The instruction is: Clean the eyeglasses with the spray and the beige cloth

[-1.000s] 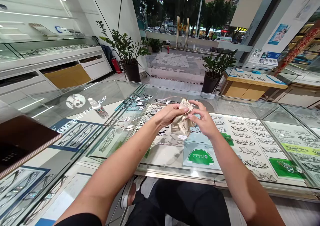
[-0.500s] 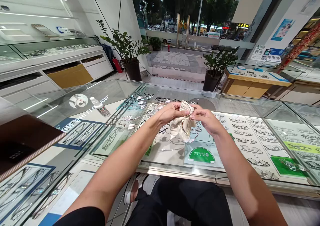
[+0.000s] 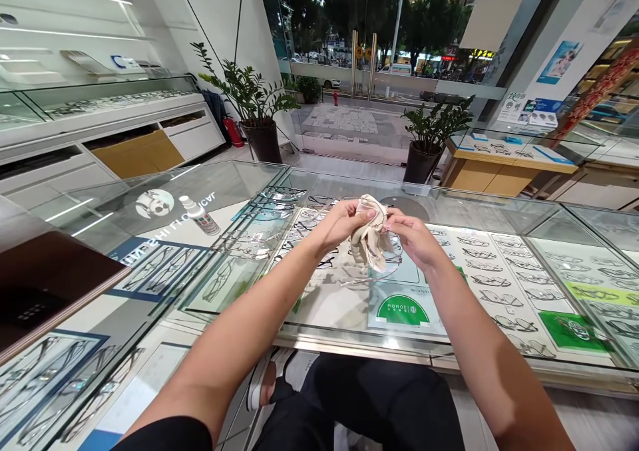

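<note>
A crumpled cream cloth (image 3: 372, 241) is bunched between my hands above the glass display counter (image 3: 319, 308). My left hand (image 3: 344, 223) pinches the cloth from the left, its thumb pressed on the folds. From the right, my right hand (image 3: 408, 233) has its fingertips closed at the cloth's edge, around something small that I cannot make out. Thin curved lines like the parts of an eyeglass frame show by the cloth, partly hidden by it and hard to tell from the glasses under the glass.
On the counter's left part stands a white spray bottle (image 3: 200, 215). Rows of eyeglasses (image 3: 492, 281) lie beneath the glass. A dark brown panel (image 3: 44, 271) juts in at the left. Potted plants (image 3: 262, 115) stand beyond the counter.
The cloth has been shifted and refolded, and its hanging part has drawn up a little. My left thumb has moved slightly up over it.
</note>
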The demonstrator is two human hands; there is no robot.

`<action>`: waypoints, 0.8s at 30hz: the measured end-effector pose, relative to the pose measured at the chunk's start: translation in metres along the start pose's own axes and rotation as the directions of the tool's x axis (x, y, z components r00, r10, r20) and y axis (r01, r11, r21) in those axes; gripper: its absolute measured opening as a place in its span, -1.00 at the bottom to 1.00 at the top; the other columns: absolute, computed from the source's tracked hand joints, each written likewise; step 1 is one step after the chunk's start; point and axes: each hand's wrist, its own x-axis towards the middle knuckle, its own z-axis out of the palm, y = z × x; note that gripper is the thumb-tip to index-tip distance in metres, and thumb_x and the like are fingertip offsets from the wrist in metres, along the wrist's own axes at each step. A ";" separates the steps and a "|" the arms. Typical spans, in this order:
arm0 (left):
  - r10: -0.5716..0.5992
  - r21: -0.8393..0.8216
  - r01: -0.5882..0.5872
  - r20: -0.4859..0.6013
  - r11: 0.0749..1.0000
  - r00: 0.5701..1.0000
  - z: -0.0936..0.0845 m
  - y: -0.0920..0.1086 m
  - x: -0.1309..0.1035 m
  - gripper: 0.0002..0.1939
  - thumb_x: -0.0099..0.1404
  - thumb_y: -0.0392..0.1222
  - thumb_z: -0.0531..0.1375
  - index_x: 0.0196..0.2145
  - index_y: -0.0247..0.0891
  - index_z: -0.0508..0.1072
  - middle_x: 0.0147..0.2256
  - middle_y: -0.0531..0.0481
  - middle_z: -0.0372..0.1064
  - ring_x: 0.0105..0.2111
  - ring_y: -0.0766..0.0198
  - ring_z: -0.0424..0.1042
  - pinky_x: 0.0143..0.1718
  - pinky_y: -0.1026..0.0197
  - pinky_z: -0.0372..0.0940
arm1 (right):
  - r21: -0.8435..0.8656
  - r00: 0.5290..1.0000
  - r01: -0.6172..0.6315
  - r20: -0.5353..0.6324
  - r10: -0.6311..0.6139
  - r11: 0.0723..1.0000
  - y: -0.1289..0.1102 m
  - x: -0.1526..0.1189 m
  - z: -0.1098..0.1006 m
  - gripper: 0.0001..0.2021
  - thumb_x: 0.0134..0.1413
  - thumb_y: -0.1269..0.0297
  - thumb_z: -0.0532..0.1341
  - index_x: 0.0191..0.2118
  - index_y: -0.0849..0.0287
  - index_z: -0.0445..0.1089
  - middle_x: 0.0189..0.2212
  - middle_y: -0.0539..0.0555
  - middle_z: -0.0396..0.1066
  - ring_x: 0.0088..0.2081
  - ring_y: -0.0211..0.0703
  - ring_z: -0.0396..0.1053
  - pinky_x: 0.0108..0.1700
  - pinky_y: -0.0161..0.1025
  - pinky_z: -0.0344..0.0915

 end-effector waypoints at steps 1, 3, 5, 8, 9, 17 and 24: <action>-0.025 -0.039 0.026 0.020 0.999 0.999 0.000 0.000 0.000 -0.50 0.08 0.10 0.54 -0.26 -0.37 0.57 -0.35 -0.08 0.55 -0.42 0.29 0.46 -0.34 0.28 0.33 | 0.007 1.000 -0.003 0.003 0.003 1.000 0.000 0.000 0.000 -0.76 -0.06 0.04 0.49 -0.47 0.08 0.60 0.07 0.11 0.42 0.18 0.12 0.35 0.31 0.03 0.20; -0.066 -0.113 0.070 0.037 0.991 0.997 0.000 -0.001 0.001 -0.50 0.00 0.00 0.58 -0.23 -0.37 0.57 -0.32 -0.08 0.55 -0.39 0.28 0.49 -0.29 0.26 0.36 | 0.018 1.000 -0.012 0.020 0.012 1.000 0.001 0.001 0.001 -0.75 -0.07 0.01 0.49 -0.47 0.08 0.60 -0.03 0.10 0.42 0.12 0.08 0.36 0.28 0.02 0.21; -0.082 -0.149 0.085 0.026 0.985 0.996 0.001 -0.004 0.001 -0.50 -0.01 -0.02 0.59 -0.23 -0.37 0.57 -0.35 -0.06 0.54 -0.41 0.30 0.47 -0.33 0.28 0.33 | 0.017 0.999 -0.023 0.038 0.023 1.000 0.002 0.000 0.003 -0.72 -0.09 -0.02 0.50 -0.46 0.08 0.60 -0.09 0.08 0.41 0.07 0.05 0.37 0.28 0.01 0.22; -0.075 -0.106 0.075 0.009 0.991 0.997 0.003 -0.008 0.001 -0.52 0.08 0.05 0.54 -0.23 -0.36 0.57 -0.38 -0.04 0.51 -0.45 0.33 0.44 -0.36 0.29 0.29 | 0.015 0.998 -0.036 0.045 0.035 0.999 0.002 -0.001 0.006 -0.71 -0.11 -0.02 0.52 -0.45 0.09 0.60 -0.05 0.07 0.42 0.05 0.02 0.38 0.28 -0.01 0.21; -0.060 -0.084 0.060 0.001 0.995 0.998 0.004 -0.009 0.001 -0.52 0.10 0.08 0.52 -0.23 -0.36 0.56 -0.37 -0.04 0.51 -0.44 0.33 0.44 -0.36 0.29 0.29 | 0.012 0.998 -0.035 0.046 0.034 0.999 0.001 -0.001 0.007 -0.71 -0.11 -0.02 0.52 -0.45 0.10 0.60 -0.03 0.07 0.42 0.05 0.01 0.38 0.28 -0.01 0.21; 0.146 0.201 -0.120 -0.119 0.972 0.982 0.008 -0.004 0.000 -0.44 0.32 0.33 0.27 -0.40 -0.30 0.40 -0.49 0.05 0.37 -0.50 0.35 0.28 -0.43 0.29 0.19 | 0.034 0.999 -0.004 0.034 0.003 0.999 0.009 0.001 0.009 -0.76 -0.05 0.05 0.51 -0.42 0.10 0.61 0.05 0.09 0.44 0.14 0.05 0.36 0.27 -0.06 0.20; 0.211 0.388 -0.178 -0.045 0.904 0.976 0.004 0.002 -0.002 -0.44 0.44 0.32 0.13 -0.40 -0.27 0.33 -0.49 0.07 0.35 -0.49 0.34 0.27 -0.41 0.29 0.17 | 0.141 0.998 -0.041 0.060 0.033 0.989 0.011 0.001 0.008 -0.78 -0.06 0.07 0.51 -0.42 0.10 0.63 0.14 0.12 0.41 0.16 0.07 0.36 0.20 -0.09 0.25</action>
